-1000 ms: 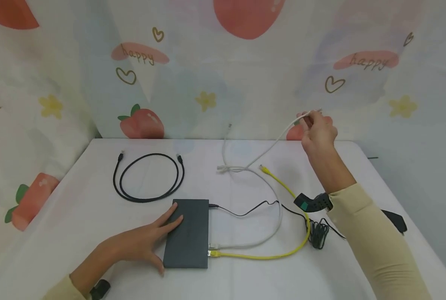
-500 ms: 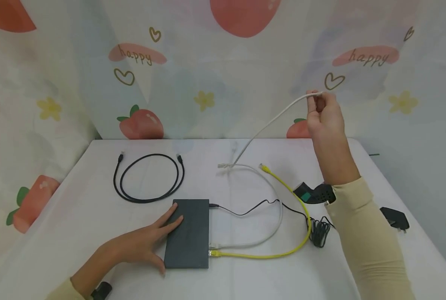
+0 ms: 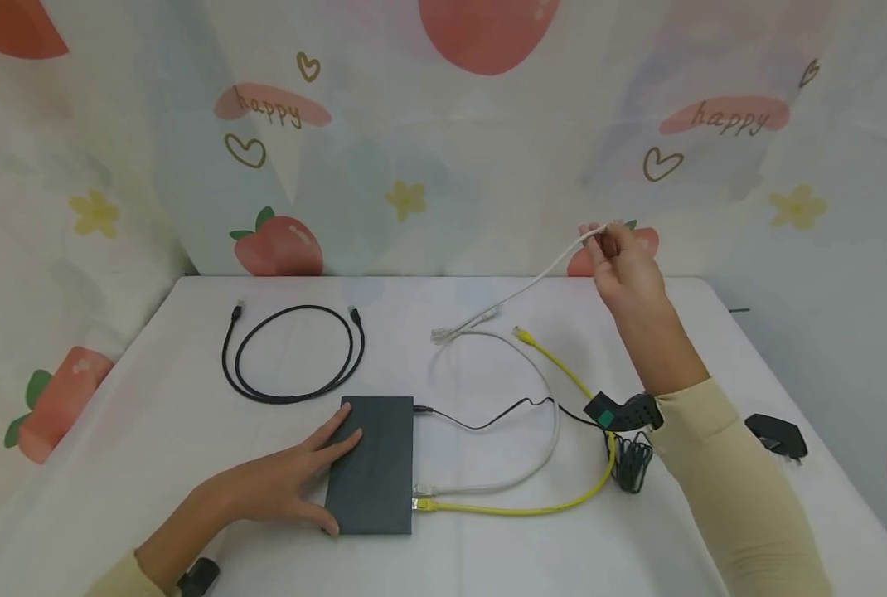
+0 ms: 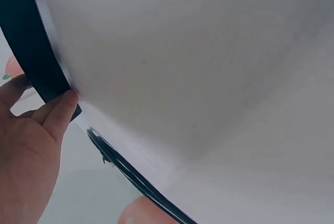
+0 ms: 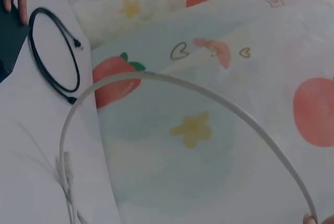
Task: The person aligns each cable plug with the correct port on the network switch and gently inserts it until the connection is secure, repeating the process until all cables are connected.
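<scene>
Left hand (image 3: 287,482) on the dark box (image 3: 378,485), right hand (image 3: 628,269) holding up a white cable (image 3: 540,279).
I see the left hand splayed over the dark box's left edge, fingers straight; the right, raised beyond the box and to its right, pinches the white cable, which slopes down to a cluster of plugs (image 3: 441,336) on the surface (image 3: 152,423) past the box's far right corner. Where it crosses the white loop (image 3: 559,406) curving back to the box's right side, I can't tell which strand is which. A slow, slack lift seems best to me: a hard tug might snag those plugs or strain the yellow cable (image 3: 518,512) beside the loop.
</scene>
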The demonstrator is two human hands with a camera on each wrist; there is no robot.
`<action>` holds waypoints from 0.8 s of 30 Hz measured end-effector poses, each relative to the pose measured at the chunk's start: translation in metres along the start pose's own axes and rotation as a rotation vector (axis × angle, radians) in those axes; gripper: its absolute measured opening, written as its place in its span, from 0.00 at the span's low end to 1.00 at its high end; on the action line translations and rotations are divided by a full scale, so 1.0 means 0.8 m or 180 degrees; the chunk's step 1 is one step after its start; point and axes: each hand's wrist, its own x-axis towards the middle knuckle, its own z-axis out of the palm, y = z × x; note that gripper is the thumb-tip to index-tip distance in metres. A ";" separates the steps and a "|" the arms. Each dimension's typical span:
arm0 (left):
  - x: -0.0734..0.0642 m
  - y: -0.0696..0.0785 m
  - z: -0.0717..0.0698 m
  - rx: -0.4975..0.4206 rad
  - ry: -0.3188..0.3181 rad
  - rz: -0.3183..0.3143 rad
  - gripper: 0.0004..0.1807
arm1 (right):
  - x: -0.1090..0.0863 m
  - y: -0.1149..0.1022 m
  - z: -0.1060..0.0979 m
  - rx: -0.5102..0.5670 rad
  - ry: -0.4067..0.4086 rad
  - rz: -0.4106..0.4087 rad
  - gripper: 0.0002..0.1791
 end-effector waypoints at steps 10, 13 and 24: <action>-0.001 0.000 -0.006 0.0051 -0.0017 -0.0025 0.52 | -0.034 -0.013 0.011 0.0483 -0.0353 0.0239 0.09; 0.010 0.004 -0.013 0.0260 0.0146 -0.0117 0.45 | -0.036 -0.016 0.012 0.0440 -0.0393 0.0142 0.11; 0.181 0.036 -0.075 0.1258 0.0914 -0.0383 0.24 | -0.035 0.008 0.003 0.0108 -0.0324 0.0066 0.08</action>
